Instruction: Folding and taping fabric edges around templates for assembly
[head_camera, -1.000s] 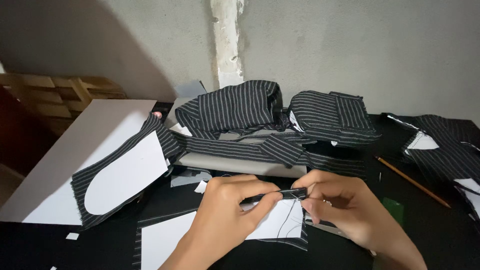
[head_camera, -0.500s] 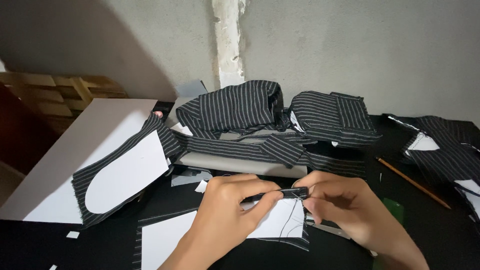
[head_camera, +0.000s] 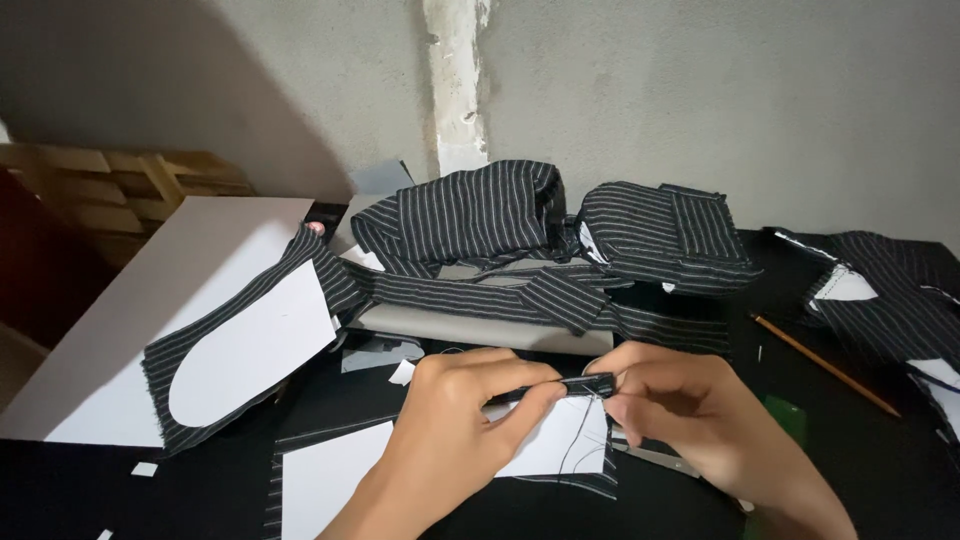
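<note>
A: What lies on the black counter (head_camera: 880, 470)?

B: Heaped pinstriped fabric pieces (head_camera: 500, 215), many backed with white paper patterns (head_camera: 250, 345).

A: And the hands?

B: Left hand (head_camera: 470, 405) and right hand (head_camera: 675, 405) both pinch a small dark folded strip (head_camera: 560, 387) just above the counter, thread (head_camera: 580, 440) dangling, stitching seemingly unfinished.

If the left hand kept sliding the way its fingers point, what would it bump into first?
The left hand points right, along the small folded black strip that it pinches. It would first meet the fingertips of the right hand, which pinch the strip's other end. They look almost touching already, though depth is hard to judge.
</note>
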